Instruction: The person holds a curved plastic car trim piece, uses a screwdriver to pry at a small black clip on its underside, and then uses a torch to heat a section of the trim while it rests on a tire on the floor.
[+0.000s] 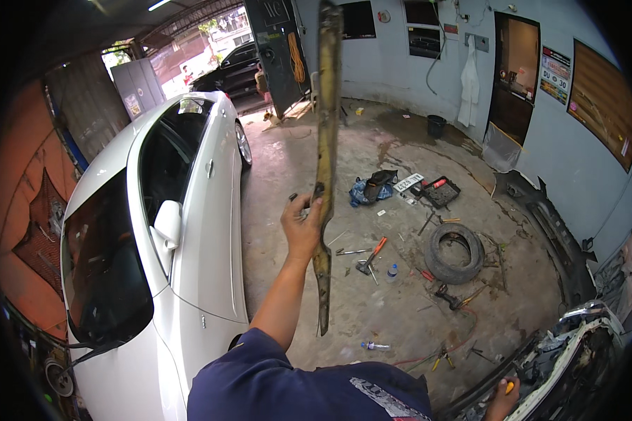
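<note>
My left hand grips a long, narrow, worn metal strip, holding it upright in the middle of the view, reaching from the top edge down past my forearm. My right hand is at the lower right, closed on a yellow-handled tool, whose working end I cannot make out. It is beside the dismantled front end of a vehicle, where bare metal and dark parts show.
A white car fills the left. On the concrete floor lie a tire, a hammer, a tool case, a bag and several tools. A black bumper leans along the right wall. Beyond stands a dark car.
</note>
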{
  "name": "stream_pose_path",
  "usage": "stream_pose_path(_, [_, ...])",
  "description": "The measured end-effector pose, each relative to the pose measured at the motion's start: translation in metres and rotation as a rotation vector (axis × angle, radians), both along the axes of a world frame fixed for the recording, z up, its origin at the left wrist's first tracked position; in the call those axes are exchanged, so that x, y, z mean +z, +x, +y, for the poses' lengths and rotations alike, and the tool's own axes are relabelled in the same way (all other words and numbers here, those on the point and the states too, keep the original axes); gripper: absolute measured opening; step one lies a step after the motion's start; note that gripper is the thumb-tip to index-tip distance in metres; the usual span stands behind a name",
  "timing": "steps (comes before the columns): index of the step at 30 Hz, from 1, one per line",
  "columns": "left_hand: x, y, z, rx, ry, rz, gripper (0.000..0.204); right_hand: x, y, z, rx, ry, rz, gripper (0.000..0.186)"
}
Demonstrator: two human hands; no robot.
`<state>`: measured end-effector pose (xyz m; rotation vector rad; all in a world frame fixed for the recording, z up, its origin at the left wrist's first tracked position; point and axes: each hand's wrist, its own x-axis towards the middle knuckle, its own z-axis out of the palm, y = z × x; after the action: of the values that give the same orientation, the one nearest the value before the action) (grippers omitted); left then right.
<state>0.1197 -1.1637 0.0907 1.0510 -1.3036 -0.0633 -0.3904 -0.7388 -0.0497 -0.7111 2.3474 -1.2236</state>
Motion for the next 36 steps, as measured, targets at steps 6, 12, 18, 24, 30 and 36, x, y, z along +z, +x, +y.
stream_pose_path(6, [-0.007,-0.075,-0.102,-0.031,0.040,-0.042,0.010,0.019,-0.030,-0.055,-0.155,-0.012,0.156,0.033])
stream_pose_path(12, [-0.030,-0.153,-0.182,0.054,-0.015,-0.188,0.010,-0.032,-0.126,-0.137,-0.184,0.137,0.077,0.033])
stream_pose_path(18, [-0.048,-0.232,-0.249,0.116,0.074,-0.199,0.010,-0.097,-0.264,-0.272,-0.016,-0.036,0.060,0.025])
stream_pose_path(24, [-0.037,-0.296,-0.298,0.145,0.047,-0.292,0.009,-0.092,-0.360,-0.378,0.131,-0.139,-0.070,0.006])
stream_pose_path(30, [-0.049,-0.326,-0.342,0.236,0.159,-0.443,0.019,-0.145,-0.413,-0.400,0.096,-0.124,-0.020,0.007])
stream_pose_path(36, [-0.070,-0.332,-0.390,0.126,0.319,-0.406,0.025,-0.136,-0.378,-0.385,0.261,0.188,0.157,0.038])
